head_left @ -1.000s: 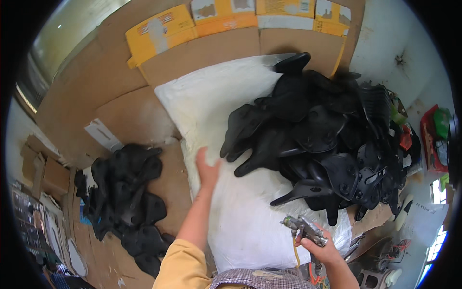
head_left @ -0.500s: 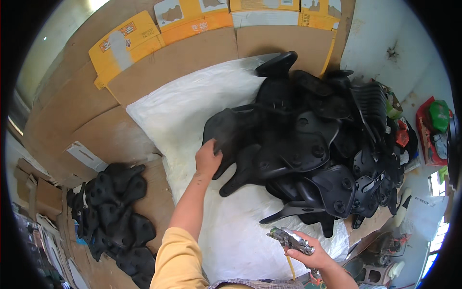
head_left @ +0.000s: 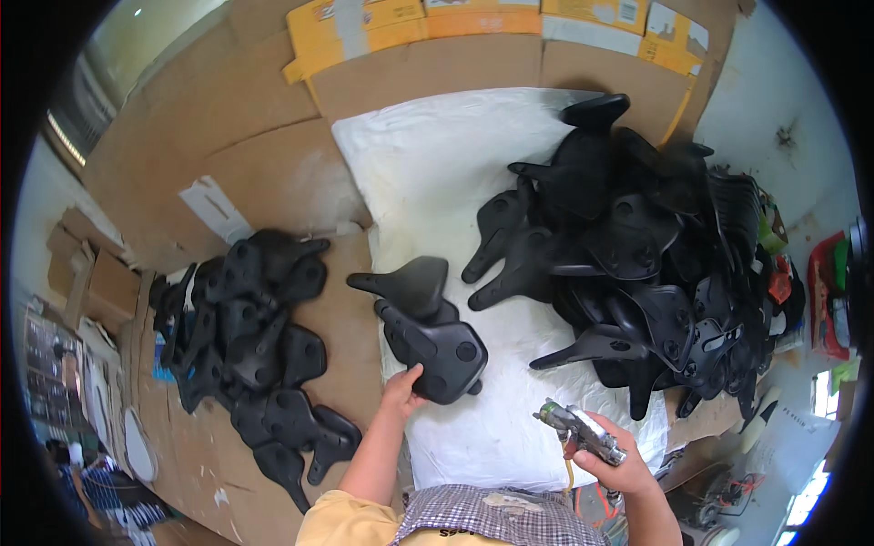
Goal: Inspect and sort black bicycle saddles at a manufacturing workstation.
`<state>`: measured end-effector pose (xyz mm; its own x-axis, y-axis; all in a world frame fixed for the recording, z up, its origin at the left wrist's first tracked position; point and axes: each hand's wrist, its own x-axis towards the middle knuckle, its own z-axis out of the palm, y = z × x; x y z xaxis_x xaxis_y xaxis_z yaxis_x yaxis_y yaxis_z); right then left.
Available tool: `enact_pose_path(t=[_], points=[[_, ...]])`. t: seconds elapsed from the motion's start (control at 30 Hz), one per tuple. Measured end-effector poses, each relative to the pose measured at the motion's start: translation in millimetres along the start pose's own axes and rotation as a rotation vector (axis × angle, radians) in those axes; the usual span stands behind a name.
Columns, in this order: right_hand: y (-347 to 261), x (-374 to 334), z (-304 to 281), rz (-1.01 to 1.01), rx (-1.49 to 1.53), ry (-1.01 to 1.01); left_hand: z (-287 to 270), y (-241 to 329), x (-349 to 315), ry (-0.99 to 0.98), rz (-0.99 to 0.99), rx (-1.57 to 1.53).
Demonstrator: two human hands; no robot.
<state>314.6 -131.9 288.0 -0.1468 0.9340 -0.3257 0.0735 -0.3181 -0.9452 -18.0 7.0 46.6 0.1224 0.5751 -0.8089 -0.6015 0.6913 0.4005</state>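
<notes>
My left hand [head_left: 401, 389] is closed on the near edge of a black, saddle-shaped plastic shell [head_left: 446, 359] with a dark round spot near one end. A second black shell [head_left: 414, 284] overlaps behind it; I cannot tell whether it is gripped too. Both are above the left edge of the white sheet [head_left: 523, 437]. My right hand [head_left: 619, 462] is wrapped round a metal spray gun [head_left: 587, 432], its nozzle pointing up and left, with a yellow hose [head_left: 570, 473] hanging below. Right of the gun is the large heap of black shells [head_left: 628, 246].
A smaller pile of black shells [head_left: 250, 337] lies on brown cardboard [head_left: 228, 473] at the left. Cardboard panels [head_left: 428, 73] with yellow strips stand at the back. Bags in red and green [head_left: 827, 291] hang by the right wall. A checked apron [head_left: 473, 514] covers my front.
My left hand has left the big heap, bringing shells left and nearer to me. The view has turned left. The spray gun stays in my right hand.
</notes>
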Motion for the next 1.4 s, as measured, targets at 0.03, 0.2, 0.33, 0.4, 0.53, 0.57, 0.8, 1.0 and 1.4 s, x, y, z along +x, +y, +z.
enact_pose_path(t=[0.03, 0.2, 0.33, 0.4, 0.53, 0.57, 0.8, 1.0, 1.4], points=[[-3, -5, 1, 0.006, -0.012, -0.014, -7, -9, -5, 0.022, 0.008, 0.097], [-19, -37, 2, 0.006, -0.171, -0.060, -13, -17, -29, -0.078, 0.237, 0.040], [-30, -42, 7, -0.017, -0.299, -0.064, -11, -15, -34, -0.082, 0.256, -0.019], [-36, -37, 10, -0.137, -0.310, -0.048, -11, -19, -34, -0.153, 0.311, 0.028], [-44, -28, 18, -0.257, -0.155, 0.015, -15, -15, -41, -0.174, 0.300, -0.001], [-45, -27, 18, -0.271, -0.166, 0.003, -18, -8, -45, -0.164, 0.323, 0.013], [-33, -22, 14, -0.134, -0.114, -0.029, -45, 80, -36, -0.098, 0.730, -0.632], [-23, 3, 17, -0.049, -0.140, -0.032, 37, 85, 86, 0.097, 0.077, -0.558], [-50, 9, 10, -0.095, -0.209, -0.031, 28, 17, -18, -0.011, 0.524, -0.037]])
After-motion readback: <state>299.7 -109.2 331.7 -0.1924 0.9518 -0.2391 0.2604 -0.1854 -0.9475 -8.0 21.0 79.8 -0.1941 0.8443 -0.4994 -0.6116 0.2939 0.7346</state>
